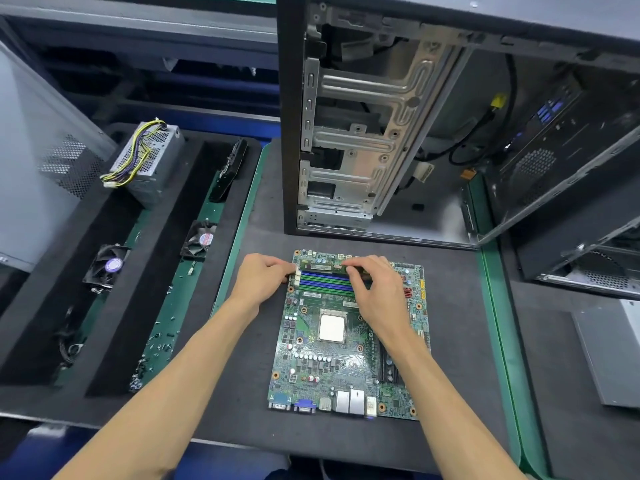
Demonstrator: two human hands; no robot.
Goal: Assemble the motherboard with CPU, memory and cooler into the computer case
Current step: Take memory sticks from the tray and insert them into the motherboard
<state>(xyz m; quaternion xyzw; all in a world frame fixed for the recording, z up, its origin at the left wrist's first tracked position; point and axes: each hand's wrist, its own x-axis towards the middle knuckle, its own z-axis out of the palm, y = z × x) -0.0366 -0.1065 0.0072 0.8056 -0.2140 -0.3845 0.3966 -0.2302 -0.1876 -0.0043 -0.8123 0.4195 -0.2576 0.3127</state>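
Motherboard [346, 341]: flat on dark mat [450, 341], centre frame, CPU [332, 328] seated mid-board. Memory module [320, 267]: lying along the farthest slot at the board's 12 o'clock edge. Left hand [261, 278]: fingers curled, pinching the module's left end. Right hand [375, 289]: fingers curled, gripping its right end. Computer case [415, 133]: open, at 12 o'clock beyond the board. Cooler fan [107, 266]: in foam tray [104, 358] at 9 o'clock.

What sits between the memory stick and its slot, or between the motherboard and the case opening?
Nothing visible. Both hands hold the memory stick over the slots; bare mat separates motherboard from open case.
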